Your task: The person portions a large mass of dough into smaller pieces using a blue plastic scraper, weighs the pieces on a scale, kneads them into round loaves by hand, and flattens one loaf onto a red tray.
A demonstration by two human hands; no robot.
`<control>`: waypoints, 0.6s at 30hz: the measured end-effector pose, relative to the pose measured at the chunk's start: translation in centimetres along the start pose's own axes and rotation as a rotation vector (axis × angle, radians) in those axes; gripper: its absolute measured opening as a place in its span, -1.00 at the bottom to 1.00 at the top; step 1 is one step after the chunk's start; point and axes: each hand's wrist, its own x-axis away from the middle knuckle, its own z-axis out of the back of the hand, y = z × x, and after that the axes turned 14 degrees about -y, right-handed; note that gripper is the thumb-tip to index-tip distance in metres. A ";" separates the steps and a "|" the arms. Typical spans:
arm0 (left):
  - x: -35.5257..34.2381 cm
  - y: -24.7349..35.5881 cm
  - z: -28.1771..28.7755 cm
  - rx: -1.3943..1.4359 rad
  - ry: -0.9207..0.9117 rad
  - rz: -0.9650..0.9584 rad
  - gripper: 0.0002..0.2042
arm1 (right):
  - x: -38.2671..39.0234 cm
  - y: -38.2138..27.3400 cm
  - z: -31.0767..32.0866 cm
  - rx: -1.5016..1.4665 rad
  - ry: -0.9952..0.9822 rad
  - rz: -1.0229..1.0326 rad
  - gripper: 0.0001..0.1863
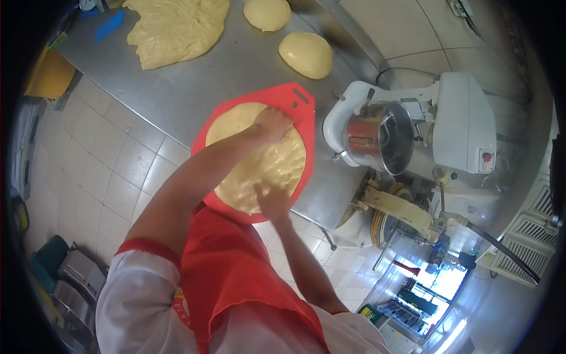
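Note:
A flattened, round sheet of glossy yellow dough lies on a red board with a slotted handle at its far right corner. Dimples mark the dough's surface, mostly on its right side. My left hand rests on the dough's far right part, fingers bent downward and partly hidden by the hand's back. Close to the near edge, my right hand touches the dough with fingers apart. Neither hand grips anything.
The board sits on a steel table, reaching its near edge. Farther back lie a large spread dough mass and two dough balls, one nearer, one farther. A white stand mixer with a steel bowl stands at right.

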 end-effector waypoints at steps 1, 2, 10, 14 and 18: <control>-0.1 0.3 0.1 -0.006 -0.010 -0.017 -0.40 | -0.5 -0.8 0.8 0.043 0.313 0.071 -0.23; 0.1 0.4 0.8 0.000 0.115 0.058 -0.39 | -1.9 -1.0 1.8 0.228 0.631 0.214 -0.21; 1.8 -4.2 1.1 0.201 0.277 0.138 -0.31 | -10.3 2.0 5.9 0.135 0.202 0.085 0.01; 2.6 -5.7 1.7 0.291 0.268 0.191 -0.33 | -9.8 -1.6 7.4 0.327 0.279 0.111 0.26; 2.7 -8.1 0.4 0.375 0.387 0.181 -0.36 | -11.1 -2.7 8.2 0.575 0.262 0.039 0.35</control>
